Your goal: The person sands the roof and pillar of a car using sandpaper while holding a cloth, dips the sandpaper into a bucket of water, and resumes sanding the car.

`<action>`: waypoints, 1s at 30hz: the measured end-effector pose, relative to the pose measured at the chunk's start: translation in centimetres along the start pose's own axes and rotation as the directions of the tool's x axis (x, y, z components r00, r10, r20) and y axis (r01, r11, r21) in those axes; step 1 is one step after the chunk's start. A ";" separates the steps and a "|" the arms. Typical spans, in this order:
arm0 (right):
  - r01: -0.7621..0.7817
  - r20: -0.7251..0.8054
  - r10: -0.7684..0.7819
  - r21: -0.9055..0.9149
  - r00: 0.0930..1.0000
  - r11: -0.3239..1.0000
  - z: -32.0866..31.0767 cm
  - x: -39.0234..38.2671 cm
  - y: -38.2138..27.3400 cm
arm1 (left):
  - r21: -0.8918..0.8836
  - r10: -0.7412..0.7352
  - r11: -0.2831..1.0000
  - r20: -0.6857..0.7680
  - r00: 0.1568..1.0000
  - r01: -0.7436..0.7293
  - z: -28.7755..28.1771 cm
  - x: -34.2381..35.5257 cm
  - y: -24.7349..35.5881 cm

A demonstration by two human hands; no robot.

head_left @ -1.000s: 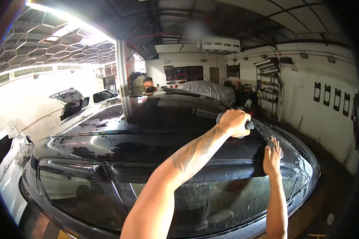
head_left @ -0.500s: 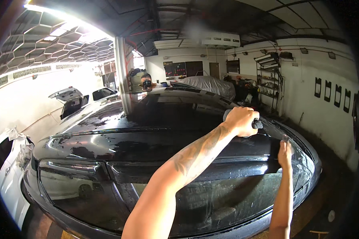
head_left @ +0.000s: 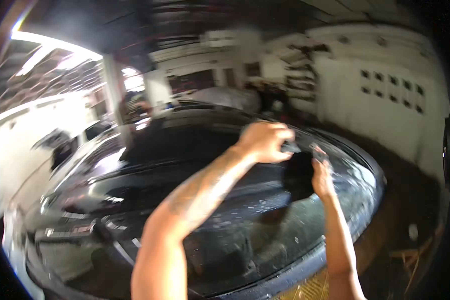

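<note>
The wet black car (head_left: pixel 185 150) fills the lower view, its roof, side windows and glossy panels streaked with reflections. My left hand (head_left: pixel 265 142), on the tattooed forearm, is closed round a dark grey pad (head_left: pixel 289 147) at the right part of the roof. A little to its right and lower, my right hand (head_left: pixel 323 175) has its fingers pressed on a second small dark pad (head_left: pixel 319 155), against the wet surface near the car's right end. Motion blur hides the pads' exact shape and how firmly they touch the paint.
A blurred person (head_left: pixel 141 107) is beyond the car by a pillar (head_left: pixel 115 97). White vehicles (head_left: pixel 92 129) stand at left, one with its rear hatch raised. A covered car (head_left: pixel 227 99) and shelving (head_left: pixel 299 77) are at back; several dark panels (head_left: pixel 392 92) hang on the right wall.
The view has swung and blurred, shifting the scene leftward. Both hands, still on their pads, appear further left and higher in the picture; my right hand has moved closer to my left.
</note>
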State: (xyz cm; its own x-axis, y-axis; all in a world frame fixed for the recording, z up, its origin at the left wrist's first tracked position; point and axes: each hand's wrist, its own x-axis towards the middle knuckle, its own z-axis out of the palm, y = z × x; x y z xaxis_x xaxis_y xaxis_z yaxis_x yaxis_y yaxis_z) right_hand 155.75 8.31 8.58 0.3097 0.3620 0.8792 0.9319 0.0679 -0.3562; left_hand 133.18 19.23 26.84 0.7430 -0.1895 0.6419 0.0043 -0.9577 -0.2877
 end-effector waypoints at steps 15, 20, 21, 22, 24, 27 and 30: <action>-0.409 0.298 0.494 -0.305 0.817 0.860 -2.5 3.8 2.2 | 0.006 -0.142 0.990 0.102 0.985 0.142 -1.4 -0.3 0.8; -0.330 0.260 0.297 0.094 0.919 0.939 -1.9 0.4 -2.2 | -0.035 -0.074 0.996 0.090 0.993 0.078 -0.9 -0.2 1.1; -0.306 0.168 0.314 -0.073 0.934 0.949 -1.3 0.4 2.2 | -0.029 -0.065 0.997 0.097 0.993 0.068 -0.9 0.5 1.8; -0.495 0.244 0.511 -0.130 0.824 0.859 -4.0 2.7 0.3 | -0.029 -0.073 0.997 0.118 0.990 0.077 -1.3 -0.4 1.1; -0.395 0.293 0.470 -0.282 0.833 0.874 -4.3 3.6 3.6 | 0.011 -0.006 1.000 0.137 0.991 0.004 -1.1 0.1 1.8; -0.163 0.066 0.169 -0.085 0.983 0.983 2.1 0.7 0.7 | 0.040 0.027 0.999 0.145 0.989 -0.033 -0.6 0.4 2.2; -0.195 -0.005 0.210 0.342 0.978 0.919 0.0 -0.6 0.1 | 0.087 0.057 0.994 0.156 0.986 -0.072 0.1 1.0 3.2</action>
State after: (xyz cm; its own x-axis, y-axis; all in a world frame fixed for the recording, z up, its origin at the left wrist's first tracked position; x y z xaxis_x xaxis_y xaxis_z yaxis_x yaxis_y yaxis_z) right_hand 155.66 8.07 8.06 0.4993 0.3634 0.7866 0.7316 0.3095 -0.6074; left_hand 134.01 15.97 26.46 0.8374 -0.2081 0.5054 0.0093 -0.9191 -0.3939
